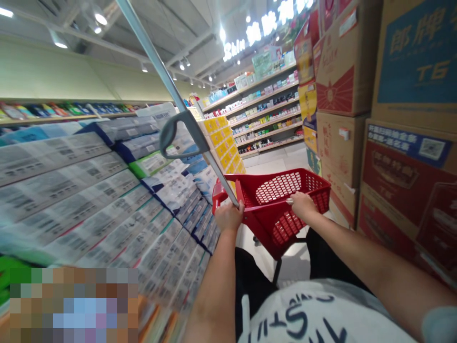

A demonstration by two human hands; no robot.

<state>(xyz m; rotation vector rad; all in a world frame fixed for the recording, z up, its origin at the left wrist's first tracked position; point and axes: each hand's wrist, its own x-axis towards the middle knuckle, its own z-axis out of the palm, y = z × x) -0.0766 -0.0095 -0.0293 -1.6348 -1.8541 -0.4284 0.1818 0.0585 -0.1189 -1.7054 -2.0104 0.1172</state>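
Observation:
A red plastic shopping cart (264, 219) with perforated sides stands tilted in the view before me. My left hand (229, 215) is closed at its left end, round the lower part of a long metal pole (171, 88). The pole leans up to the left and carries a grey loop handle (185, 136). Whether this hand also grips the cart is hidden. My right hand (303, 206) is closed over the cart's near rim, with a small pale spot at the fingertips that I cannot make out. No goods show in the visible part of the basket.
Stacked plastic-wrapped packs (89, 190) line the left side. Cardboard cartons (339, 143) rise close on the right. Yellow boxes (221, 143) stand ahead on the left, before shelves (264, 109) of small goods. Pale floor (274, 162) shows beyond the cart.

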